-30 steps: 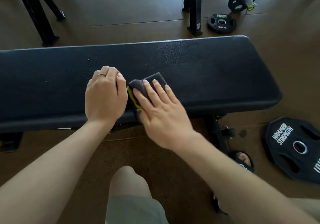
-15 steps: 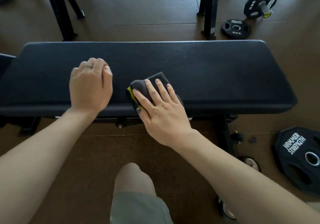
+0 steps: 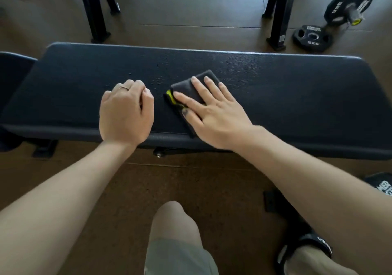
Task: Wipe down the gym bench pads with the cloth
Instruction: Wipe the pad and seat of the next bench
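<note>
Brown gym floor (image 3: 191, 181) runs under everything, with rack legs (image 3: 93, 9) at the back and a small plate (image 3: 310, 38) lying flat beyond the far right corner, a loaded bar end just behind it.

From the head view, the long black pad (image 3: 297, 96) lies crosswise in front of the person, and a second pad (image 3: 12, 68) shows at the left edge. The cloth (image 3: 191, 88), dark and folded with a yellow-green trim, sits on the long pad a little left of its middle. The right hand (image 3: 214, 111) lies flat on it, fingers straight and spread, pressing rather than clutching. The left hand (image 3: 127, 113) rests on the pad just beside the cloth, fingers curled under, holding nothing; it looks to be bracing.

I would judge the wiping is underway on the middle of the long pad. Small specks remain on the surface just beyond the left hand. The next move calls for steady downward pressure while sliding the cloth along, and for the end pad afterward.
</note>
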`<state>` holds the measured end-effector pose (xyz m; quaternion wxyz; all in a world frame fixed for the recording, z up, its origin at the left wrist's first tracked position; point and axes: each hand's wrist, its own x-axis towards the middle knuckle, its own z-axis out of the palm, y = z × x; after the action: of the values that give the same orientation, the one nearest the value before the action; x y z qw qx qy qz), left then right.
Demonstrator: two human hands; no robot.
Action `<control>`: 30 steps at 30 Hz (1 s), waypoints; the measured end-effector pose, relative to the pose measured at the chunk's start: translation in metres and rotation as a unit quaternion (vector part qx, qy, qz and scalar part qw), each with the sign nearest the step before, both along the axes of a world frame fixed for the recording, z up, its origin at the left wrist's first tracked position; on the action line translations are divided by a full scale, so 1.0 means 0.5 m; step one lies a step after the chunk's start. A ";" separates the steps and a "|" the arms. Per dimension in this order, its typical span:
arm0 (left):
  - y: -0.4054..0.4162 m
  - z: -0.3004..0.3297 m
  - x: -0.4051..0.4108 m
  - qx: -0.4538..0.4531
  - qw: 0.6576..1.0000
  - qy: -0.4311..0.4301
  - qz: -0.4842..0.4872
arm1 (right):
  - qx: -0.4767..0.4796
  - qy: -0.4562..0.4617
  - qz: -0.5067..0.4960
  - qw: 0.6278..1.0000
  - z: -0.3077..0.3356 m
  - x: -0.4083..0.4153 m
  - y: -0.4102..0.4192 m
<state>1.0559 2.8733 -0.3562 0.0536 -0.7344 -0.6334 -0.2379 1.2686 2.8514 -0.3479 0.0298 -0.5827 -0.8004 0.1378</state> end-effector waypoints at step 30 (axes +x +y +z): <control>-0.002 -0.004 0.003 0.011 1.000 -0.028 -0.008 | 0.018 -0.043 -0.088 0.995 -0.005 0.089 0.233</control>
<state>1.0575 2.8724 -0.3584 0.0421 -0.7322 -0.6258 -0.2654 1.3131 2.9677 -0.3505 0.0175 -0.6553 -0.7492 0.0949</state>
